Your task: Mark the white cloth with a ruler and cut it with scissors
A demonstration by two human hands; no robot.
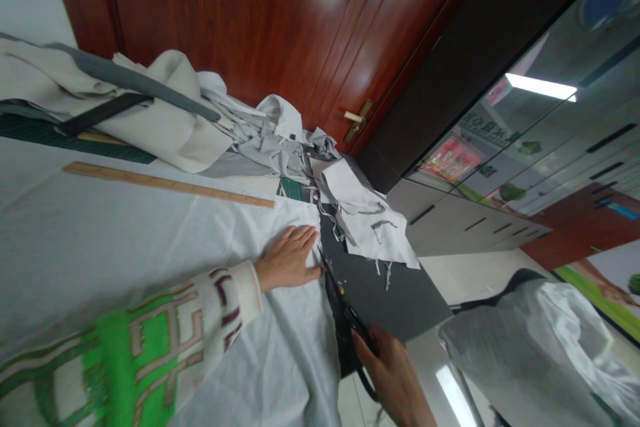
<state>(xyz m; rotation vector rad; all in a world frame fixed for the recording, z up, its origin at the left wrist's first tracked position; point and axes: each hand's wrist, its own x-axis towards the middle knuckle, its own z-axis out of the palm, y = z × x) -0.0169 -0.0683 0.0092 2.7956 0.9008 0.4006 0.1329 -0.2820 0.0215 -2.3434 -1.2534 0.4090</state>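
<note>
A wide white cloth (200, 247) covers much of the dark grey table. My left hand (290, 259) lies flat on it close to its right edge, fingers stretched out and pressing down. In my right hand (393, 373) is a pair of black-handled scissors (345, 300), its fingers wrapped round the handles. The scissor blades point up and left, with their tips at the cloth's edge beside my left thumb. Whether the blades are parted is hard to make out. Above my left hand, a wooden ruler (170, 185) rests on the cloth.
Bunched grey and cream fabric (190, 120) lies along the back of the table. White fabric scraps (373, 213) with loose threads sit on the bare dark tabletop (395, 293). A green cutting mat (75, 140) shows beneath the fabric. At the right stands a grey-covered bundle (520, 347).
</note>
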